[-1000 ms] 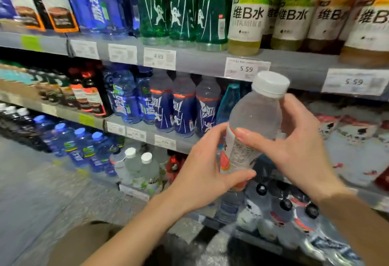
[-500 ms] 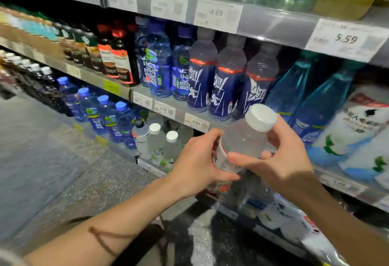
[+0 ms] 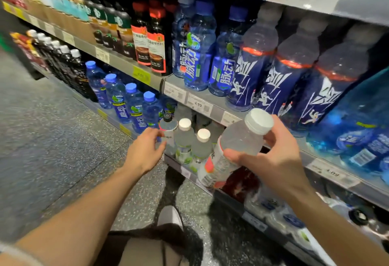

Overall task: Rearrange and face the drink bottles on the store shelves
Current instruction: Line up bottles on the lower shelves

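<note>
Now left hand [image 3: 145,150] is off the bottle [image 3: 235,147], fingers loose, reaching toward the lower shelf [image 3: 181,170], perhaps touching a capped one there. Right hand [image 3: 271,160] alone grips it, tilted, ready for placing.

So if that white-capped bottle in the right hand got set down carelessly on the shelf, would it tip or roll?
Probably. The bottle looks tall and narrow, so it could tip. Its round body would likely roll once down. It looks full, so fairly heavy; the right hand wraps it firmly.
</note>
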The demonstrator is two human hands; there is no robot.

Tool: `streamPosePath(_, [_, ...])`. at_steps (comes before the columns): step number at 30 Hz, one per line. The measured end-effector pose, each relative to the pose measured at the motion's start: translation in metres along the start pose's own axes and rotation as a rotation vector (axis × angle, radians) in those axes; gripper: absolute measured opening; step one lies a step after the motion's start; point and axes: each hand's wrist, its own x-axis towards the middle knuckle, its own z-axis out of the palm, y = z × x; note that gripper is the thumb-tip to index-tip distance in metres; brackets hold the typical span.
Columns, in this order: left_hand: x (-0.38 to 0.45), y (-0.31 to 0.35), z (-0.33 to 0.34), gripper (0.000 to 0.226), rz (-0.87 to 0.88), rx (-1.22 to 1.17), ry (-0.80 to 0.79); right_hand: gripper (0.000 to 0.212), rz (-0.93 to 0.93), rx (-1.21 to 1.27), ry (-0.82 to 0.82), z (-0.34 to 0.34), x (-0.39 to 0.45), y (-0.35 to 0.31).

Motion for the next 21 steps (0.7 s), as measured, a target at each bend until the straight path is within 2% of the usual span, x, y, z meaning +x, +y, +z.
streamPosePath(6, [0.026,-0.001,0.007,0.044,-0.005,0.110,-0.019,0.054,-0.030,-0.036,-0.034,0.033,0.019,0.008])
streamPosePath(10, [0.051,0.003,0.021,0.093,-0.036,0.225,-0.252,0.056,-0.075,-0.065,-0.043,0.052,0.031,0.012])
streamPosePath(13, [0.061,0.004,0.033,0.109,-0.078,0.261,-0.380,0.055,-0.098,-0.069,-0.018,0.065,0.035,0.014])
streamPosePath(15, [0.067,0.009,0.033,0.102,-0.083,0.214,-0.349,0.055,-0.137,-0.094,-0.009,0.071,0.037,0.016])
streamPosePath(18, [0.074,0.015,0.030,0.072,-0.079,0.120,-0.205,0.058,-0.160,-0.136,0.001,0.075,0.038,0.020])
streamPosePath(21, [0.079,0.018,0.030,0.066,-0.022,0.095,-0.174,0.057,-0.143,-0.139,0.000,0.076,0.039,0.024])
